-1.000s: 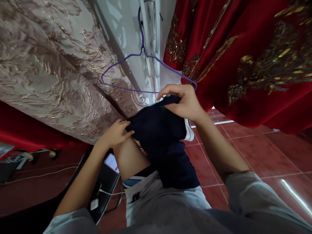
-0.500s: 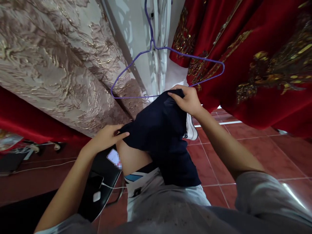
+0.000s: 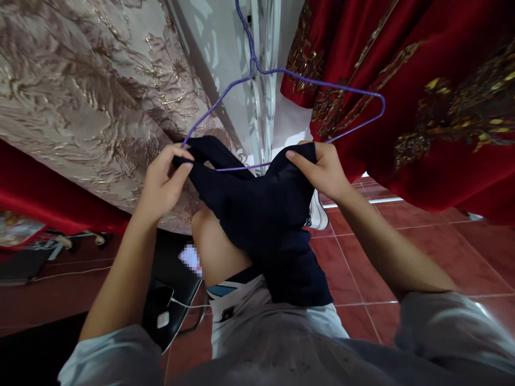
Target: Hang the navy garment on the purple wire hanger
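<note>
Both grips pinch dark garment (image 3: 257, 214); no legible writing.

**Draped fabrics over a red tiled floor**

Glossy red floor tiles (image 3: 434, 252) with pale grout lines catch streaks of light at the lower right. A beige brocade cloth (image 3: 80, 96) hangs on the left, a red cloth with gold embroidery (image 3: 442, 80) on the right. Between them stands a white wall (image 3: 217, 48) dappled with light. A black chair (image 3: 177, 300) stands lower left.
</note>
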{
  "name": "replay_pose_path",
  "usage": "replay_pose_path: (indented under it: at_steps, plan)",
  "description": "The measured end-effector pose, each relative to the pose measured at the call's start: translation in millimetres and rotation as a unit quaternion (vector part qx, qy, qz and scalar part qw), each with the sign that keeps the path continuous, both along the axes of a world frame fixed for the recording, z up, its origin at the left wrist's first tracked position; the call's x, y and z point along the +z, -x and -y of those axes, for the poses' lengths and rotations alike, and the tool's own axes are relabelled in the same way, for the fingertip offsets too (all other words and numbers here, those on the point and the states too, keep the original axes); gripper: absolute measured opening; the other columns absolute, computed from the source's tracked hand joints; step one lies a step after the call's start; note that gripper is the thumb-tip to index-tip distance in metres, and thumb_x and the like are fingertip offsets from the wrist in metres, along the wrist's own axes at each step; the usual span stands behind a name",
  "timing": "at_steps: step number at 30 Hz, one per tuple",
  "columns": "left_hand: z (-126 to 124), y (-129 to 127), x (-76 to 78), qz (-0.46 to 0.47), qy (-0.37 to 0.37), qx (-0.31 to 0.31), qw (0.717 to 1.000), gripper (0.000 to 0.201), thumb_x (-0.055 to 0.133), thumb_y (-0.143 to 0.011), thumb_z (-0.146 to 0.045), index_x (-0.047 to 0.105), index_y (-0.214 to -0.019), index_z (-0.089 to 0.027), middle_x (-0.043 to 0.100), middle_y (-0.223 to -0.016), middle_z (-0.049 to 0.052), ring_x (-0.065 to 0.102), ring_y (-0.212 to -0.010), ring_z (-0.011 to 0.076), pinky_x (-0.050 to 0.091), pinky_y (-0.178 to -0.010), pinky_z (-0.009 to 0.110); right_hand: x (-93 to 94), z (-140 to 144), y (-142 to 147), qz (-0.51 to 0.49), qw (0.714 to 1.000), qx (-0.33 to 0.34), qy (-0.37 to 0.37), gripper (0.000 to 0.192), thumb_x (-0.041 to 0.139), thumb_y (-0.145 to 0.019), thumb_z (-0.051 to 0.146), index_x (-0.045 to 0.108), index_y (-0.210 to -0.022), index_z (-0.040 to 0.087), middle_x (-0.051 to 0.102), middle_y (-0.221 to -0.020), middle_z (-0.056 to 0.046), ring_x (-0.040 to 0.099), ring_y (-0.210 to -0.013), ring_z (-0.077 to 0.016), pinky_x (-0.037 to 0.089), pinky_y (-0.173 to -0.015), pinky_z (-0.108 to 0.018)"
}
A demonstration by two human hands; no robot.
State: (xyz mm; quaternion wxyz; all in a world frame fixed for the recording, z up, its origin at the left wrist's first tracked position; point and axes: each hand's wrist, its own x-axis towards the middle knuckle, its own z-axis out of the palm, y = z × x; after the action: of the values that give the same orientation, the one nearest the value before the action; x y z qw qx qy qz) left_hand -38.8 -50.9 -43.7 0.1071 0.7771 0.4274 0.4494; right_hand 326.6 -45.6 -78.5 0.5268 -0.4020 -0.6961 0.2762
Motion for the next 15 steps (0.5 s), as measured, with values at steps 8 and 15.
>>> replay_pose_path:
  at_steps: [8,15]
  plan:
    - [-25,-50,39.3,-0.105,-0.146,0.036,0.983,0.030,0.053,-0.109,-0.027,0.061,-0.136,-0.018,0.071,-0.108,0.004,0.066,-0.104,0.0204,0.048,-0.108,0.037,3.0,11,2,0.030,0.998,0.049,0.013,0.026,0.067,-0.097,0.045,0.070,-0.090,0.020,0.069,-0.086,-0.003,0.065,-0.080,-0.0180,0.054,-0.075,-0.033]
    - [-41,-47,52.8,-0.084,-0.045,0.051,0.994,0.025,0.062,-0.096,-0.001,0.067,-0.116,-0.015,0.065,-0.107,0.005,0.057,-0.101,0.0210,0.040,-0.119,0.044,25.9,12,-63,0.065,0.966,-0.159,-0.196,0.062,0.069,-0.091,0.021,0.054,-0.151,0.025,0.055,-0.157,-0.010,0.054,-0.145,-0.0294,0.047,-0.120,-0.048]
